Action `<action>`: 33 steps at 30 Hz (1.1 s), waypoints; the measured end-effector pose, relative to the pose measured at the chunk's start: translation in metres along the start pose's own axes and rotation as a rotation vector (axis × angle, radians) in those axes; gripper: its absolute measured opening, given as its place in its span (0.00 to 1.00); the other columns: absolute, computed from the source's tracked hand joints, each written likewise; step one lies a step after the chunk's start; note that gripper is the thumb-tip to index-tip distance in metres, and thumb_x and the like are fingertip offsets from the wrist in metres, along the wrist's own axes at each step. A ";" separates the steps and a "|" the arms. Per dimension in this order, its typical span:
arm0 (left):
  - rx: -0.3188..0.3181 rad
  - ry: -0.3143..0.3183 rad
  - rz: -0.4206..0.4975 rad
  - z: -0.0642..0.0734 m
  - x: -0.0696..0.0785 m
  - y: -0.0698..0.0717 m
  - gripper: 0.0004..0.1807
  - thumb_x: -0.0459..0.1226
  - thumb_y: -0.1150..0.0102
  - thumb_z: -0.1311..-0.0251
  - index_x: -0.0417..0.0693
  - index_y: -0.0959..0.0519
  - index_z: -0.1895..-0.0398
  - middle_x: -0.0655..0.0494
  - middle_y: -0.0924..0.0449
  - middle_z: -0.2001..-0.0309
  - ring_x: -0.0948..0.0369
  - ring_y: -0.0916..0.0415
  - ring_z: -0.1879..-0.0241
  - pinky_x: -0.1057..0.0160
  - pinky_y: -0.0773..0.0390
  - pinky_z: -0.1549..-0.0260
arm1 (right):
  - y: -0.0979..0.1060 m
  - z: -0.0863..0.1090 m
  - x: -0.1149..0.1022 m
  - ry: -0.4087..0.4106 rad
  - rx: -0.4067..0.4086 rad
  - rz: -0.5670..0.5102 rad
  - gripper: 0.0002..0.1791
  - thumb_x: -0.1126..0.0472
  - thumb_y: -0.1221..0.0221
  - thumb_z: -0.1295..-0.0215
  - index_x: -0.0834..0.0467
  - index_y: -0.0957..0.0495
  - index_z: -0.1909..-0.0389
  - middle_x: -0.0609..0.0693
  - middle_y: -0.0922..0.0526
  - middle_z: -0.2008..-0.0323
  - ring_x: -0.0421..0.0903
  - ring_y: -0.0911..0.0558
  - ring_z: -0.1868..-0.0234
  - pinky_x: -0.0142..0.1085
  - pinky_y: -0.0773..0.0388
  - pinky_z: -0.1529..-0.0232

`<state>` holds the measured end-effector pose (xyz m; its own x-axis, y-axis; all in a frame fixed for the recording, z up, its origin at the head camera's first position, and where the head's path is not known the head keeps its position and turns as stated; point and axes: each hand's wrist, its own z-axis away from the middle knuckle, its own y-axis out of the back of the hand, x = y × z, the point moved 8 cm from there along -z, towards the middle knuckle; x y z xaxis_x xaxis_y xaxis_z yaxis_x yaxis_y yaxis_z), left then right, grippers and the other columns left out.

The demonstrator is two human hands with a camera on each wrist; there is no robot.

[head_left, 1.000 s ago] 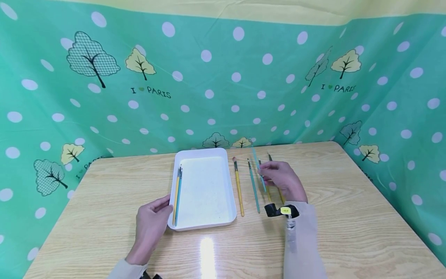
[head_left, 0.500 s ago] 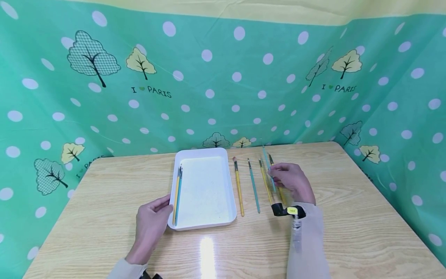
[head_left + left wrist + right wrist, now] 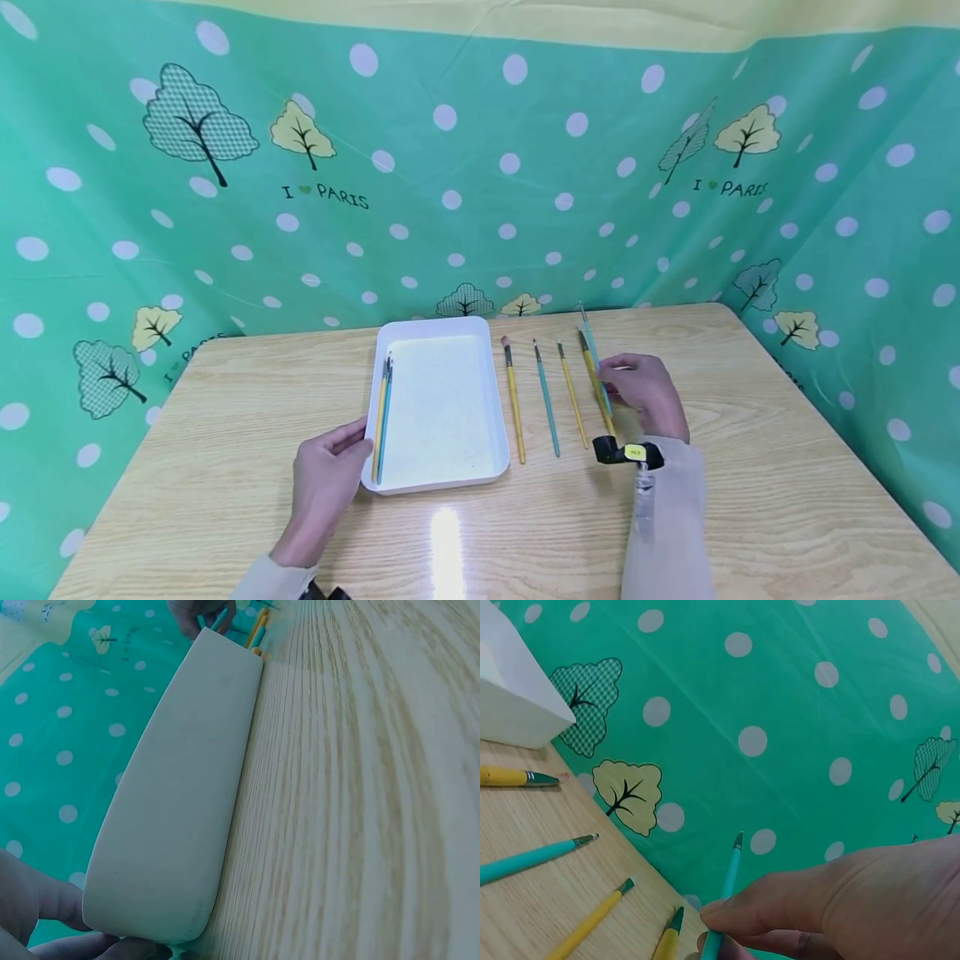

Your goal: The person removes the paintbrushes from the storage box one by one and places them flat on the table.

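Observation:
My left hand (image 3: 326,479) grips the near left side of a white tray (image 3: 442,408); the left wrist view shows the thumb and fingers around the tray's wall (image 3: 169,802). Inside, along the left wall, lie a yellow paintbrush (image 3: 379,425) and a blue paintbrush (image 3: 386,417). My right hand (image 3: 647,392) pinches a thin teal paintbrush (image 3: 733,874), bristles pointing up and away. It hangs over or just beside a thick yellow paintbrush (image 3: 592,375); whether they touch I cannot tell. The right hand's lower fingers are partly hidden.
In a row right of the tray lie a yellow paintbrush with a wide tip (image 3: 513,404), a teal paintbrush (image 3: 547,404) and a thin yellow paintbrush (image 3: 573,396). The wooden table (image 3: 750,433) meets a green dotted cloth (image 3: 480,208) at its back edge.
My right hand has moved rightward with the teal paintbrush, from above the thin yellow paintbrush to beside the thick yellow one. My left hand and the tray have stayed in place.

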<state>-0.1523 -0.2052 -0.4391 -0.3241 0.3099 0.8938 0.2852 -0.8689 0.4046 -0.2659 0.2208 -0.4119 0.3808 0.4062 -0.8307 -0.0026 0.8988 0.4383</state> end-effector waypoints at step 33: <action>0.030 -0.026 -0.002 0.001 0.002 0.001 0.20 0.33 0.44 0.33 0.41 0.20 0.38 0.38 0.17 0.41 0.47 0.18 0.41 0.64 0.13 0.50 | 0.024 -0.006 0.027 -0.095 0.160 0.198 0.15 0.60 0.38 0.33 0.65 0.16 0.50 0.62 0.16 0.53 0.50 0.20 0.59 0.35 0.24 0.66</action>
<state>-0.1513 -0.2049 -0.4371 -0.3010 0.3222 0.8975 0.3118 -0.8562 0.4120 -0.2610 0.2542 -0.4265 0.4722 0.5476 -0.6907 0.0578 0.7627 0.6442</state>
